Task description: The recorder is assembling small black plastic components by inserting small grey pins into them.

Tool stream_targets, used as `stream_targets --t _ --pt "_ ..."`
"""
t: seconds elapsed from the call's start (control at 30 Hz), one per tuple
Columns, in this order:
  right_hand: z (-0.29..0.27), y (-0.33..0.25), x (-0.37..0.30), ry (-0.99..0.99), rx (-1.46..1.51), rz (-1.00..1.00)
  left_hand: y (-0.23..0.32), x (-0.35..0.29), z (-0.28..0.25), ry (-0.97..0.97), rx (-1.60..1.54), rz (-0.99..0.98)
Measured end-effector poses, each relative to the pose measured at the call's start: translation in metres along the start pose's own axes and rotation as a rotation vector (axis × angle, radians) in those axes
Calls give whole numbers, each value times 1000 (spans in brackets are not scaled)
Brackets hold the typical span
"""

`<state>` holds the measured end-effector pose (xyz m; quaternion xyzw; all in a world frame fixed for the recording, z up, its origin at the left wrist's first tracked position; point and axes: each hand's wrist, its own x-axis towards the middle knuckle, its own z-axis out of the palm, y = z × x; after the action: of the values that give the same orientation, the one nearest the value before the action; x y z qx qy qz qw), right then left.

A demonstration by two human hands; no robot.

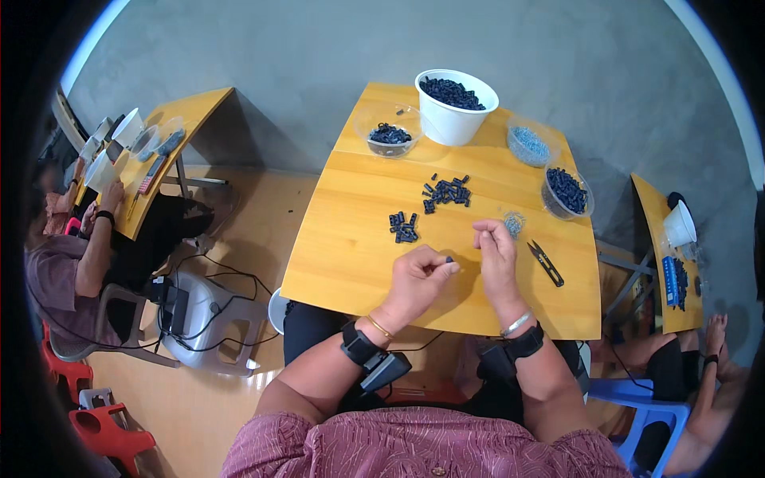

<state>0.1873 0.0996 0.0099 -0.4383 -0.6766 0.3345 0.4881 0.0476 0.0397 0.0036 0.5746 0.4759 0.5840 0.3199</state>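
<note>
My left hand [416,284] is closed, with thumb and forefinger pinching a small black plastic piece [449,259] whose end just shows. Close by on the right, my right hand [498,259] has its fingers bent together toward the thumb; anything between the fingertips is hidden. Beyond the hands lies a loose pile of small black plastic pieces [448,192], with a smaller cluster of black pieces [404,229] to its left. A little heap of tiny silvery parts [514,224] sits just past my right fingers. Black thread snips [546,264] rest right of that hand.
At the table's far side stand a white tub [453,121] full of black pieces and a clear bowl [390,142] of dark parts. Clear bowls of silvery parts [529,146] and black pieces [566,192] line the right edge. People sit at side tables [187,119].
</note>
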Motion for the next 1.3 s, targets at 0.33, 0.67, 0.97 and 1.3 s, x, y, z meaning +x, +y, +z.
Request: stream_targets --t 0.33,0.67,0.97,1.3 --pt "2 -50 -16 -274 -141 -220 4 0 -6 58 -844 -513" --pt "-2 -42 -13 -216 -129 -193 10 4 -17 -58 -905 -644" --pt "-4 -27 -12 -239 94 -33 2 1 -18 -71 -915 -622" --pt "-5 -32 -8 -291 36 -71 4 2 -19 -40 -940 -631"
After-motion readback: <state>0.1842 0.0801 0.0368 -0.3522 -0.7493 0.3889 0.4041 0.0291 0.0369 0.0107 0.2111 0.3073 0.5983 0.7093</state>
